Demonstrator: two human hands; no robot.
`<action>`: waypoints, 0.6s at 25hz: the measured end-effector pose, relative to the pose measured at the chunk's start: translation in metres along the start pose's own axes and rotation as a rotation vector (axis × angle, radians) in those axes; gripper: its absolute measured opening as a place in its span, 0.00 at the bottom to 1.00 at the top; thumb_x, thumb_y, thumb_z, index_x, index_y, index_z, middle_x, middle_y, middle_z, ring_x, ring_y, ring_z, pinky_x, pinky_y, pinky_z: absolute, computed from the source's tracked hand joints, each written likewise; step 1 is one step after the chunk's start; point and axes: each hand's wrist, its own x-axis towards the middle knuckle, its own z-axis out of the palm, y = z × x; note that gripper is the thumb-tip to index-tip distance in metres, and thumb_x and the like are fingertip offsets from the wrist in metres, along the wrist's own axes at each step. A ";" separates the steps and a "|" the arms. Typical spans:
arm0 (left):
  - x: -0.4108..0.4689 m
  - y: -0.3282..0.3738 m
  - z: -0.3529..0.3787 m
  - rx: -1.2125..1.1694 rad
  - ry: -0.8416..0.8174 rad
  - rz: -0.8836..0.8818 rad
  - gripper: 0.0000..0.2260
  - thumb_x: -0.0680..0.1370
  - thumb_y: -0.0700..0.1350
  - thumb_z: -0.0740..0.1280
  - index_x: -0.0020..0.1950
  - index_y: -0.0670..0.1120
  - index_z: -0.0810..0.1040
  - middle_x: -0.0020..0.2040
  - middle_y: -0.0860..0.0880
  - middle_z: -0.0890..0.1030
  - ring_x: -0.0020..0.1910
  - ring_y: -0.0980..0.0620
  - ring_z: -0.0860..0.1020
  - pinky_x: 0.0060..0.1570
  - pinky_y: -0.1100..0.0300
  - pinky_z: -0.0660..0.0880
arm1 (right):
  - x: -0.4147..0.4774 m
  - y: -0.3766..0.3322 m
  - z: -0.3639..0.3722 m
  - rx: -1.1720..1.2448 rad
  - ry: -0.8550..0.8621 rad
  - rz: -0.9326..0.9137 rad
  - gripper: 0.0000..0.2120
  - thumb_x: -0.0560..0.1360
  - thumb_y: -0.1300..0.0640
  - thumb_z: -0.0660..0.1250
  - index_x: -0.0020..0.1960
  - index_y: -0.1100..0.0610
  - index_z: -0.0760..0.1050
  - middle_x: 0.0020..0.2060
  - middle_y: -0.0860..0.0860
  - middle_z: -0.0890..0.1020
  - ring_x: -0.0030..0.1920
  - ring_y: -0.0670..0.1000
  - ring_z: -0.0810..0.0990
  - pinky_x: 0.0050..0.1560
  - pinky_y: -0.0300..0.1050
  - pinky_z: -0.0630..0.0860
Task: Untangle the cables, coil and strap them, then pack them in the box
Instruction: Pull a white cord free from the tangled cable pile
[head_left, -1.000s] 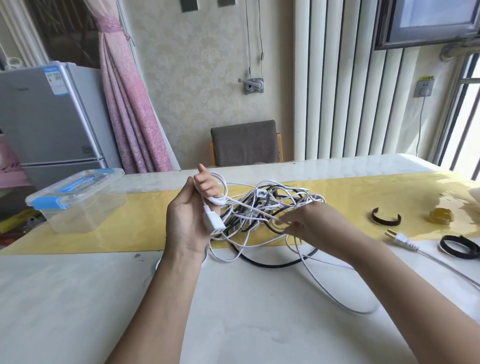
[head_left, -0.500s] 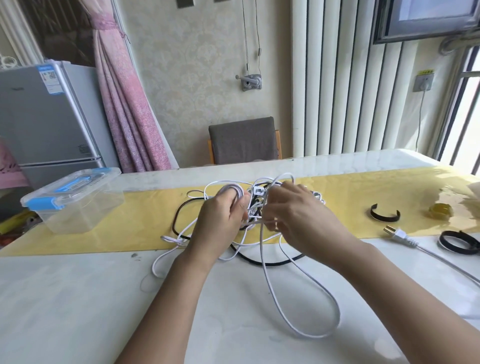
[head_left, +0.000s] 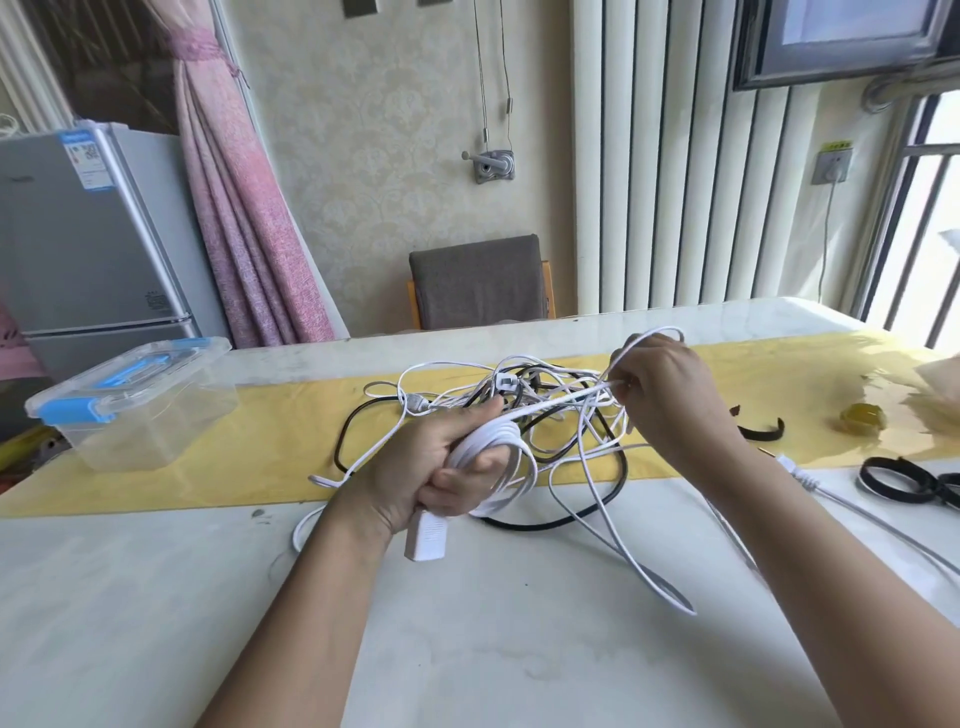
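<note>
Right hand (head_left: 670, 400) has pulled rightward, away from left hand (head_left: 431, 467), pinching white cable (head_left: 558, 401) taut between them. Left fist clenched round its coiled loops, above tangle (head_left: 545, 384) on yellow runner (head_left: 208, 457); box (head_left: 135, 415) far left.

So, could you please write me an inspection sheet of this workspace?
Surface: white table with a yellow runner.
Job's things: clear box, lid on, at left; black straps at right.
Clutter: small amber object on the runner.
Hands: left hand grips a white coil and plug; right hand pinches a white strand.
Cables: white and black cables tangled between the hands.
Surroundings: chair, fridge, pink curtain.
</note>
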 end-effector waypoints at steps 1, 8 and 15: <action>0.000 -0.001 -0.004 -0.078 -0.112 0.015 0.19 0.73 0.60 0.66 0.30 0.48 0.75 0.18 0.55 0.64 0.14 0.60 0.57 0.15 0.68 0.53 | 0.000 0.000 0.003 0.004 -0.008 -0.017 0.08 0.60 0.75 0.63 0.27 0.65 0.72 0.28 0.58 0.78 0.34 0.60 0.75 0.34 0.44 0.65; 0.002 0.001 -0.008 -0.666 -0.423 0.293 0.17 0.83 0.46 0.52 0.49 0.36 0.74 0.27 0.48 0.66 0.21 0.56 0.58 0.24 0.62 0.58 | -0.006 -0.015 0.008 0.106 -0.134 -0.189 0.20 0.56 0.72 0.57 0.28 0.48 0.55 0.24 0.44 0.62 0.30 0.55 0.65 0.27 0.39 0.56; 0.000 0.004 -0.017 -1.087 -0.084 0.524 0.07 0.78 0.35 0.62 0.53 0.33 0.76 0.44 0.40 0.79 0.42 0.45 0.80 0.45 0.52 0.79 | -0.021 -0.043 0.012 0.019 -0.481 -0.253 0.14 0.64 0.72 0.57 0.41 0.55 0.62 0.35 0.47 0.65 0.40 0.54 0.64 0.33 0.44 0.60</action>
